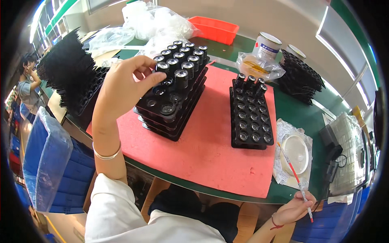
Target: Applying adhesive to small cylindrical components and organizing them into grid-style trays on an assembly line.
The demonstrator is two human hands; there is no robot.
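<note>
My left hand (123,83) pinches a black cylinder (162,68) with a shiny, lens-like top between thumb and forefinger. It is at the near left of several similar upright cylinders in a stack of black trays (178,137). Front pockets of the top tray hold no cylinder. Low on the right, my right hand (298,205) grips a slim red and white paintbrush (292,167), its tip pointing up and left. Beside that tip lies a round whitish dish (295,154) on printed paper. A second black tray (239,144) carries a few cylinders at its far end and clear round pieces in other pockets.
A pink mat (190,162) covers the middle of the green table. Tall stacks of black trays (65,69) flank it. Behind are plastic bags (160,22), a red bin (214,29) and a white can (266,45). Blue crates (77,182) stand left; another person (29,89) is beyond.
</note>
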